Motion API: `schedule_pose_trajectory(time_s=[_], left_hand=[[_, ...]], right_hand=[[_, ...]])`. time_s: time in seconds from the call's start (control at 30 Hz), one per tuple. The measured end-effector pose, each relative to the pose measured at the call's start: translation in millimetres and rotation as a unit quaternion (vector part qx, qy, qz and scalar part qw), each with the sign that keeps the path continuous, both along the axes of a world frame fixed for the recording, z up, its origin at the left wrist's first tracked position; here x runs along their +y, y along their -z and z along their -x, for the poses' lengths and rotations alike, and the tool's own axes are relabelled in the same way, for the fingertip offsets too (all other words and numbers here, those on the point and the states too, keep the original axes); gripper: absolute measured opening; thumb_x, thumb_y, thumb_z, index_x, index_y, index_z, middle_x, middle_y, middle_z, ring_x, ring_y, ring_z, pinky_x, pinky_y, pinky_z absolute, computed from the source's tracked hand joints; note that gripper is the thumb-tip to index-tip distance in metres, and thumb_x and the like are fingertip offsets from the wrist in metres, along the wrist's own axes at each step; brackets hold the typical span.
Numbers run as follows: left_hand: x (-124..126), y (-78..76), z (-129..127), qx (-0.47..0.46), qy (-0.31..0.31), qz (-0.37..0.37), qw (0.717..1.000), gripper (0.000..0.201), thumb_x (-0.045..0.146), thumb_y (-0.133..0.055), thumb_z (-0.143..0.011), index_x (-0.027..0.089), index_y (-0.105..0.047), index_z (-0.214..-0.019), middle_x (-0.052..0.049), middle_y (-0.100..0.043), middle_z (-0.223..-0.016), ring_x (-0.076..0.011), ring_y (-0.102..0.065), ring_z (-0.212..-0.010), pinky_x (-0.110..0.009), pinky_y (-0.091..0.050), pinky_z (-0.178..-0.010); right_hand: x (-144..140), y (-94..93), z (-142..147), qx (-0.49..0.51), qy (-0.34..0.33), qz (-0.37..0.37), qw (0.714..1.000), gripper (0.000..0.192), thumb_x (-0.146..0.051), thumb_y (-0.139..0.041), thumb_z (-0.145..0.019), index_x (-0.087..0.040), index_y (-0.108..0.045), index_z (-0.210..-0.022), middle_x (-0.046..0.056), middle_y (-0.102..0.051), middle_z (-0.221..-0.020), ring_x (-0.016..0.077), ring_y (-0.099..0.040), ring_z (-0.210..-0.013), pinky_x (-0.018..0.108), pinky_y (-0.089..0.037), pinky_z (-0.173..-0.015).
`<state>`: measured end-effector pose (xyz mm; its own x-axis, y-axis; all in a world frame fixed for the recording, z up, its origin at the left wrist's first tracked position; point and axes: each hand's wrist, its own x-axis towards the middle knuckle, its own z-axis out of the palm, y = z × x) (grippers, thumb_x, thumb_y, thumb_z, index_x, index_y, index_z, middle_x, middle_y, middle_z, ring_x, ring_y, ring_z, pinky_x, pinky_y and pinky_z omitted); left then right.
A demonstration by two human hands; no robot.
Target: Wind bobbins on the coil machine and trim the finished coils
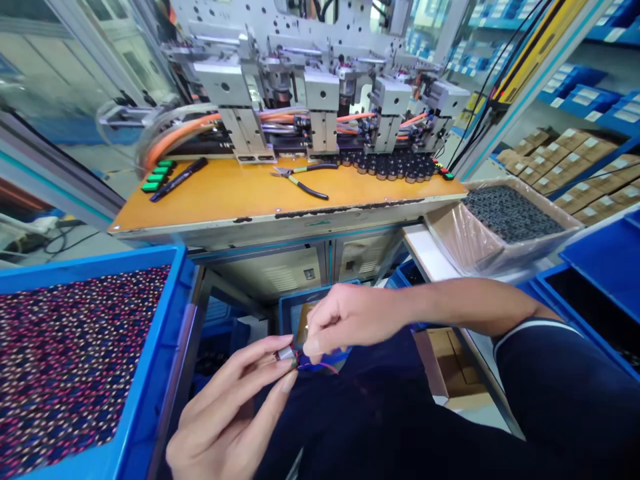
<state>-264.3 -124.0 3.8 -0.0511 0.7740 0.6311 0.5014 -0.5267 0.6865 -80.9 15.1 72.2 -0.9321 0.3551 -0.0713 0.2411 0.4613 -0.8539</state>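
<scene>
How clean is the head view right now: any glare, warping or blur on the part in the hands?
Head view: lighting is bright and even, with soft glare on the orange bench top; wide-angle distortion bends the blue bin and the shelving at the edges; the small metal part, pinched between the left hand and the right hand, looks slightly soft, with its fine detail unreadable.

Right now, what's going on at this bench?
A person seated at a workstation holds a small metal part with red and blue wires between both hands: the left hand pinches it from below, the right hand grips it from above. A blue bin of wired parts sits to the left, and a lined box of dark parts to the right. On the orange bench lie pliers and a black marker, untouched, before a multi-station machine.
</scene>
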Motion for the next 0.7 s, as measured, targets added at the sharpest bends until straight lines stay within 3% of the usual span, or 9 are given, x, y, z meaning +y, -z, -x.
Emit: schedule_pose_trajectory(time_s=[0.07, 0.13, 0.2, 0.27, 0.33, 0.53, 0.63, 0.7], left_hand=[[2, 1.2, 2, -0.011, -0.011, -0.002, 1.000, 0.032, -0.002, -0.070, -0.078, 0.020, -0.073, -0.101, -0.001, -0.072, -0.112, -0.0120, -0.070, -0.098, -0.021, -0.058, -0.089], [2, 2.3, 3, -0.027, -0.028, -0.004, 0.999, 0.033, -0.001, -0.071, -0.076, 0.020, -0.073, -0.100, -0.001, -0.073, -0.112, -0.0139, -0.071, -0.095, -0.024, -0.060, -0.086], [1, 2.7, 5, -0.048, -0.048, 0.005, 0.998, 0.033, -0.001, -0.072, -0.075, 0.022, -0.074, -0.100, -0.002, -0.074, -0.111, -0.0163, -0.071, -0.094, -0.028, -0.061, -0.085], [-1, 2.0, 5, -0.071, -0.069, 0.024, 0.995, 0.034, -0.001, -0.072, -0.075, 0.023, -0.074, -0.099, -0.002, -0.074, -0.111, -0.0179, -0.071, -0.097, -0.030, -0.061, -0.086], [-4, 0.4, 4, -0.088, -0.091, 0.033, 0.991, 0.034, -0.002, -0.072, -0.075, 0.023, -0.075, -0.099, -0.002, -0.074, -0.111, -0.0179, -0.070, -0.100, -0.029, -0.061, -0.086], [-7, -2.7, 4, -0.105, -0.147, 0.035, 0.983, 0.030, 0.003, -0.073, -0.077, 0.025, -0.075, -0.097, -0.002, -0.075, -0.108, -0.0160, -0.071, -0.095, -0.026, -0.061, -0.078], [-5, -2.2, 3, -0.126, -0.162, 0.038, 0.978, 0.024, 0.006, -0.075, -0.076, 0.023, -0.076, -0.093, -0.004, -0.076, -0.105, -0.0192, -0.072, -0.094, -0.026, -0.060, -0.067], [-3, -1.8, 2, -0.138, -0.166, 0.042, 0.976, 0.022, 0.007, -0.076, -0.075, 0.022, -0.076, -0.091, -0.005, -0.077, -0.105, -0.0201, -0.072, -0.092, -0.024, -0.058, -0.058]], right_hand=[[38, -8.7, 7, 0.019, 0.027, -0.071, 0.997, 0.020, -0.028, -0.062, -0.092, -0.012, -0.074, -0.086, 0.003, -0.070, -0.082, 0.0135, -0.064, -0.078, 0.026, -0.050, -0.075], [89, -14.6, 16, 0.057, 0.129, -0.167, 0.976, 0.022, -0.024, -0.063, -0.091, -0.005, -0.070, -0.099, 0.013, -0.068, -0.104, 0.0199, -0.060, -0.100, 0.035, -0.044, -0.095], [140, -15.3, 26, 0.032, 0.208, -0.345, 0.915, 0.029, -0.026, -0.071, -0.086, -0.005, -0.067, -0.106, 0.016, -0.066, -0.114, 0.0240, -0.058, -0.108, 0.039, -0.041, -0.100], [179, -10.5, 35, -0.025, 0.206, -0.416, 0.885, 0.040, -0.030, -0.072, -0.086, -0.006, -0.063, -0.116, 0.018, -0.063, -0.125, 0.0257, -0.055, -0.116, 0.039, -0.039, -0.104], [201, -2.6, 43, -0.088, 0.193, -0.440, 0.873, 0.049, -0.039, -0.068, -0.089, -0.005, -0.059, -0.124, 0.019, -0.060, -0.130, 0.0281, -0.053, -0.119, 0.041, -0.038, -0.106], [195, 6.5, 43, -0.175, 0.184, -0.482, 0.839, 0.060, -0.057, -0.051, -0.095, -0.003, -0.059, -0.119, 0.024, -0.056, -0.127, 0.0371, -0.045, -0.122, 0.053, -0.037, -0.103], [176, 4.0, 27, -0.179, 0.161, -0.477, 0.845, 0.065, -0.059, -0.058, -0.090, -0.004, -0.057, -0.123, 0.024, -0.053, -0.126, 0.0363, -0.047, -0.118, 0.051, -0.040, -0.101], [159, 6.4, 11, -0.174, 0.142, -0.491, 0.842, 0.063, -0.047, -0.068, -0.085, -0.004, -0.052, -0.129, 0.022, -0.052, -0.123, 0.0345, -0.049, -0.113, 0.050, -0.042, -0.098]])
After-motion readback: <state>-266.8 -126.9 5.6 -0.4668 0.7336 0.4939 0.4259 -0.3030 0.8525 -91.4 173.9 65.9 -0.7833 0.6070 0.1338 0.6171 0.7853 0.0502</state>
